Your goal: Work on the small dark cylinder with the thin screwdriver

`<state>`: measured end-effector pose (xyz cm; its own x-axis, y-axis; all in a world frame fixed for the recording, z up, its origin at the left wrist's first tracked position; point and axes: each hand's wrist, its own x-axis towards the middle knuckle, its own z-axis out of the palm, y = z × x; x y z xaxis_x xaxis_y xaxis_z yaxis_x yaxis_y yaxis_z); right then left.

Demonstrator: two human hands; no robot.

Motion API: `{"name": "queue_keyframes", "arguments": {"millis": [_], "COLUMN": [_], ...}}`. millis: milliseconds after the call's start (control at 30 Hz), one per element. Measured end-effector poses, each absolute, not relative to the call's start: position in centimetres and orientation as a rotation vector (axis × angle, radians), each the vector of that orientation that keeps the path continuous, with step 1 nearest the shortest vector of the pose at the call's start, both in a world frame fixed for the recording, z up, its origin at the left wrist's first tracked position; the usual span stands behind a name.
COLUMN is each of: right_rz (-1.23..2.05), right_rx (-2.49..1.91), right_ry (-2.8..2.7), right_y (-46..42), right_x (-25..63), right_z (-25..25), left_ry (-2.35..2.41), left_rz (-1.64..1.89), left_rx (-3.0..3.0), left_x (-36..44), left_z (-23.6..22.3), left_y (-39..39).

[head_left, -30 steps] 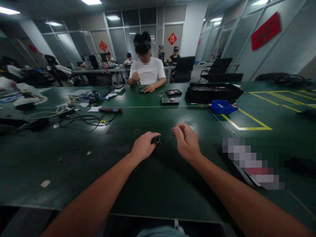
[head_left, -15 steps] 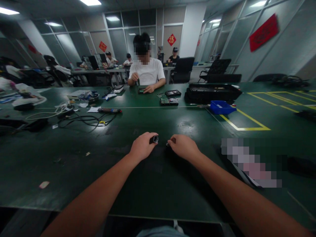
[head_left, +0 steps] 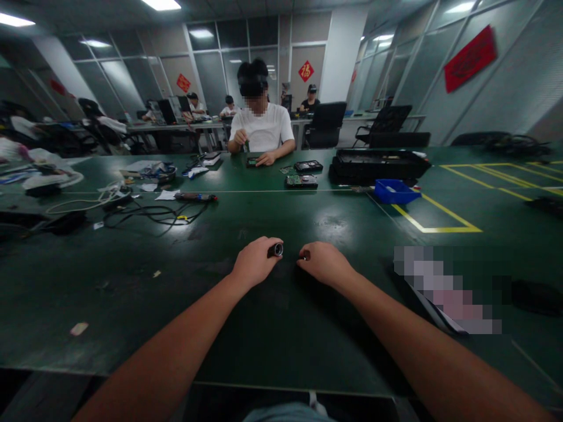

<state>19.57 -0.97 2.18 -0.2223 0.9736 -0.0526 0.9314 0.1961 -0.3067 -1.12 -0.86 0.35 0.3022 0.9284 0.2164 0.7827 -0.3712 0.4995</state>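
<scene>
Over the middle of the green table, my left hand (head_left: 255,261) is wrapped round a short black tube (head_left: 275,250). Its round end, with a bright silver rim, faces right toward my other hand and looks hollow, much like a flashlight barrel. A small gap to the right, my right hand (head_left: 326,262) has thumb and fingertips pinched together. Between them shows a bit of a small shiny piece (head_left: 303,257), mostly hidden and too small to name. The two hands do not touch.
Across the table (head_left: 246,346) a person (head_left: 263,126) works on a small device. Hard drives (head_left: 301,181), a black case (head_left: 378,166) and a blue bin (head_left: 396,191) lie at the far side. Cables and an electric screwdriver (head_left: 196,197) are left; a blurred-out flat object (head_left: 444,293) lies right.
Both hands keep their grips and shift only slightly. My right fingers have turned a little, and the small shiny piece shows at a slightly different place between them.
</scene>
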Motion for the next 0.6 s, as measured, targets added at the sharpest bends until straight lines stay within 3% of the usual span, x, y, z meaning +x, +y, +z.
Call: {"name": "queue_keyframes", "arguments": {"millis": [600], "right_rz": [0.318], "right_rx": [-1.621], "right_ry": [-2.318], "right_y": [-2.02], "right_x": [19.05], "right_z": [2.44], "left_ry": [1.443], "left_rz": [0.847], "left_rx": [2.215], "left_x": [-1.01], "left_z": [0.33], "left_y": [-0.88]}}
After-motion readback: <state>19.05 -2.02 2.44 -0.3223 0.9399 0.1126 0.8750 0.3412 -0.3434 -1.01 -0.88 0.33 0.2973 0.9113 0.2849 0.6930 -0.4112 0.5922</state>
